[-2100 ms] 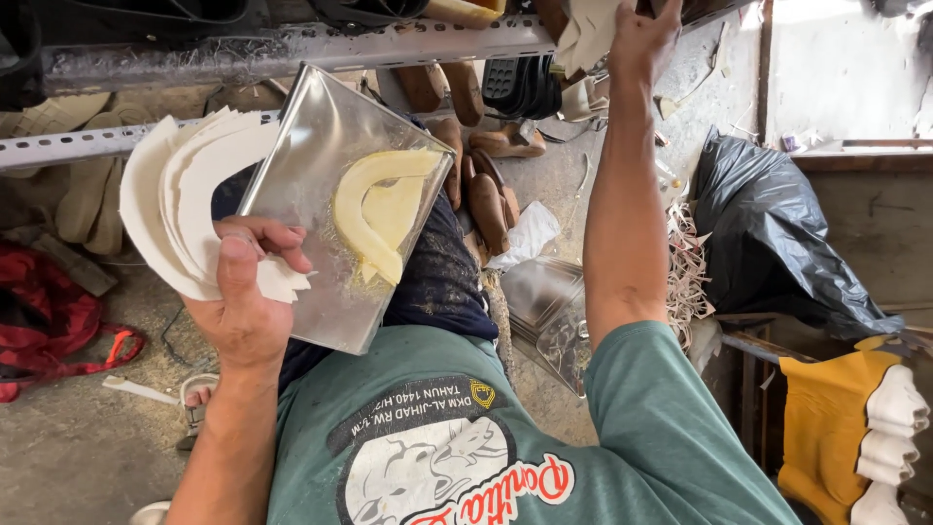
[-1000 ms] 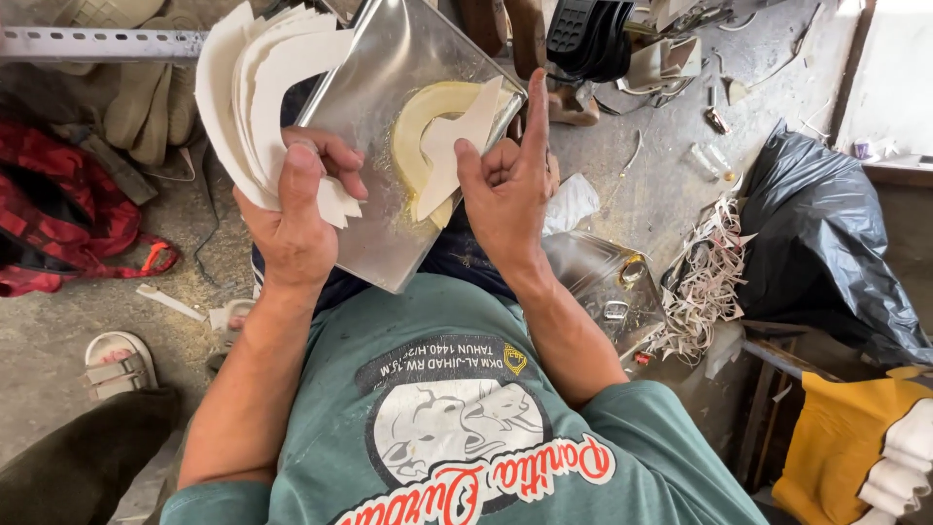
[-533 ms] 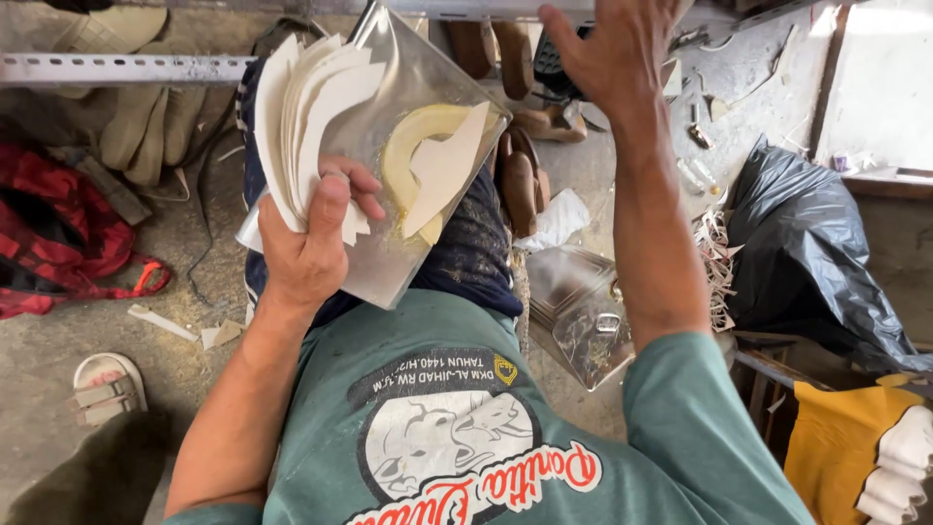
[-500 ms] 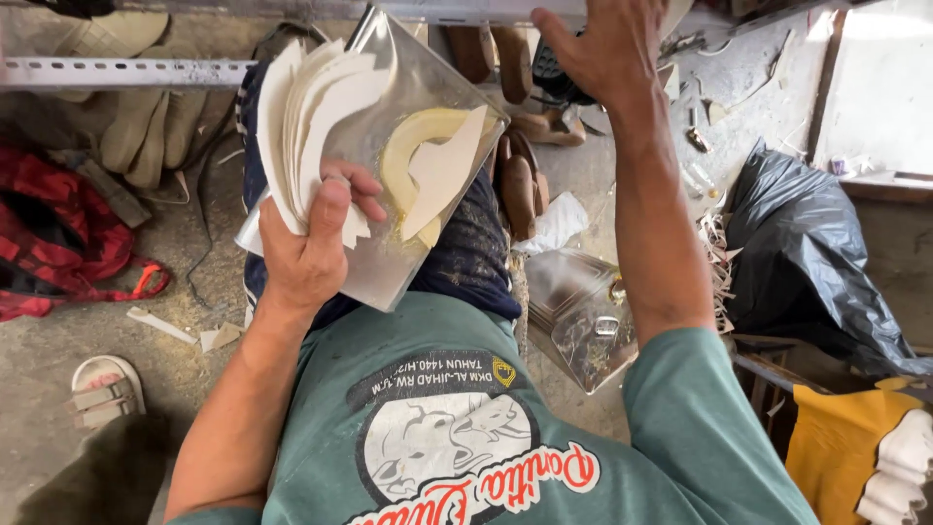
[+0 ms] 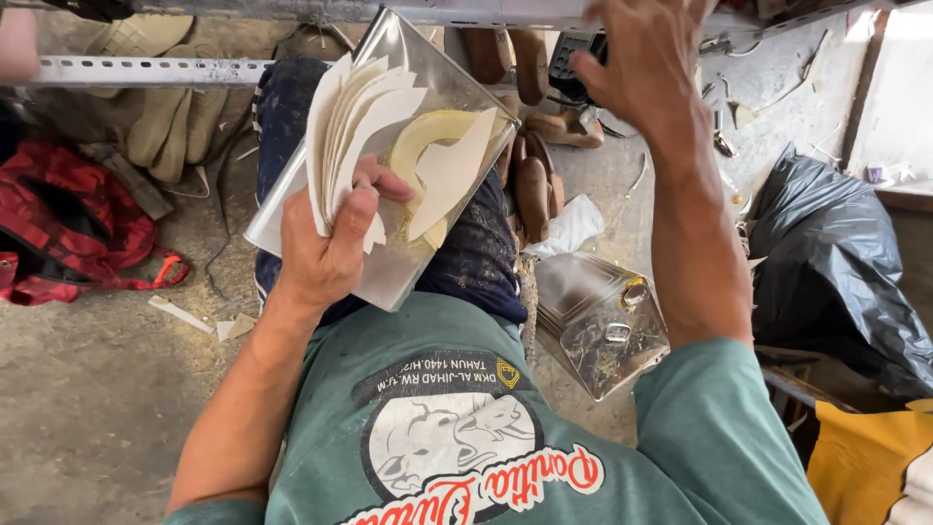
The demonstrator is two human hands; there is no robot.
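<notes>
— Where's the stack (image 5: 355,136) now?

— In his left hand (image 5: 326,248), fanned out, fingers (image 5: 381,180) clamped round its lower end against the tray (image 5: 389,267) on his lap. One loose piece (image 5: 452,170) lies on the tray over a yellowish curved patch (image 5: 423,131), just right of the thumb.

— And the other hand?

— The right hand (image 5: 646,58) is up at the rail (image 5: 146,70), well above the tray, fingers spread, gripping nothing I can see. The left is far nearer the pieces, which stand with their long edges pointing up and away from him.

— Changed?

— A second ago the right hand was down pressing that piece. It's lifted since; the stack has tilted more upright.
</notes>
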